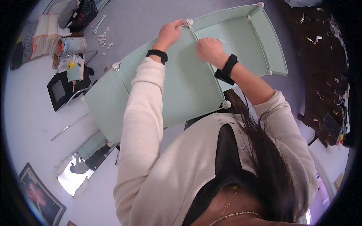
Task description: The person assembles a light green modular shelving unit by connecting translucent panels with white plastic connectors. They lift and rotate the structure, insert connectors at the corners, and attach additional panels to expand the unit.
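A pale green modular storage shelf [181, 71] lies in front of me, its panels joined at the corners by white connectors. My left hand [169, 34] pinches the far edge of a panel, its fingertips right beside a white connector [188, 22]. Closed into a fist, my right hand [210, 49] is at the upright divider panel [215, 79] between two compartments. A small pale tip [221, 41] shows beside its knuckles; what the fist holds is mostly hidden. Another connector [226, 104] caps the divider's near end.
Loose white connectors [102, 39] are scattered on the grey floor [132, 19] at the far left, near some thin white rods [98, 23]. A black folding chair [60, 88] and bundled goods [45, 34] stand at left. Dark brown worn furniture [316, 56] is at right.
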A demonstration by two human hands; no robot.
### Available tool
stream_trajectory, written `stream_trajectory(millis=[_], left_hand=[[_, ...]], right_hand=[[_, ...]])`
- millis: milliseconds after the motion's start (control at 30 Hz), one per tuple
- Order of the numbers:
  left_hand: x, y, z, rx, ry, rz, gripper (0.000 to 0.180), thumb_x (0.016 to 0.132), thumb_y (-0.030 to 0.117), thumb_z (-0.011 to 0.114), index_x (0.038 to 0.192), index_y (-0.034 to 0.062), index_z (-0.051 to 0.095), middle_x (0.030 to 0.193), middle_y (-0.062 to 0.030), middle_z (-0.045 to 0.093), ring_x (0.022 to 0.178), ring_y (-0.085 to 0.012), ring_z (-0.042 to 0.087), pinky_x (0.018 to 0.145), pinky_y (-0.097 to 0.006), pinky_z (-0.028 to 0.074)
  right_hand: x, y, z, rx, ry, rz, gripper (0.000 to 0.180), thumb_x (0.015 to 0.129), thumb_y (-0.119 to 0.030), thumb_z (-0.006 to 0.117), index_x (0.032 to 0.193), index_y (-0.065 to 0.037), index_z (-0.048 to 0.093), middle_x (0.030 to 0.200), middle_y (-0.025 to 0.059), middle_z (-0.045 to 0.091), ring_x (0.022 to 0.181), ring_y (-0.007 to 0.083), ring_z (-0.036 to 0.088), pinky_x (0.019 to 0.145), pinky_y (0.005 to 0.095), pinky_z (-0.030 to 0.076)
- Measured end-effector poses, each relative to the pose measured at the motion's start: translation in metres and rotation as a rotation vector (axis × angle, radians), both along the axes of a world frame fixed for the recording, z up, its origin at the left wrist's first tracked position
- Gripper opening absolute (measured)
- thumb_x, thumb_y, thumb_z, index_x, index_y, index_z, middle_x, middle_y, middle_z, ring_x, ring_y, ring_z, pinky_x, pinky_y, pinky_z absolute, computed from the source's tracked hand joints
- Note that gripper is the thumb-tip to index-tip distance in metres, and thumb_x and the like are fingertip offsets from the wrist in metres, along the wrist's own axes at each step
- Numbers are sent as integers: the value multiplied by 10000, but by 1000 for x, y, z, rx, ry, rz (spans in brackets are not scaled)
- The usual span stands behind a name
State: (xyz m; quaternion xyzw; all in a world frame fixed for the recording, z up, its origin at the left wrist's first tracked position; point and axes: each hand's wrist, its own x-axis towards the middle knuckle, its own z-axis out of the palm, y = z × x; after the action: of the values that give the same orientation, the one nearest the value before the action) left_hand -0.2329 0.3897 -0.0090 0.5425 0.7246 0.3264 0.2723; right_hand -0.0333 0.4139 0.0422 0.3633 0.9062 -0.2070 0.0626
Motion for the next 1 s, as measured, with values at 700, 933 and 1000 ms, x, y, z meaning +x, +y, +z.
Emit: stream_trajectory(millis=[700, 933, 1000], left_hand=[[277, -255, 78, -543, -1067, 567, 270, 947, 206, 545, 1074, -28, 588, 984, -99, 644, 901, -151, 618, 821, -281, 495], [340, -235, 11, 249, -1345, 954, 282, 960, 121, 509, 1192, -39, 507, 1163, -127, 580, 1054, -195, 576, 947, -337, 466], [347, -231, 7, 232, -1300, 1039, 260, 963, 116, 501, 1168, -43, 523, 1126, -126, 593, 1017, -191, 594, 916, -325, 489]], right_hand=[[189, -61, -8, -880, 153, 97, 528, 758, -441, 736, 964, 25, 595, 762, 87, 643, 716, 176, 626, 679, 291, 506], [183, -77, -24, -973, 38, 136, 516, 738, -442, 754, 786, 55, 624, 661, 111, 632, 575, 172, 621, 545, 288, 503], [185, -80, -26, -1169, 36, 21, 448, 767, -356, 755, 824, 69, 627, 664, 101, 631, 572, 139, 620, 525, 261, 503]])
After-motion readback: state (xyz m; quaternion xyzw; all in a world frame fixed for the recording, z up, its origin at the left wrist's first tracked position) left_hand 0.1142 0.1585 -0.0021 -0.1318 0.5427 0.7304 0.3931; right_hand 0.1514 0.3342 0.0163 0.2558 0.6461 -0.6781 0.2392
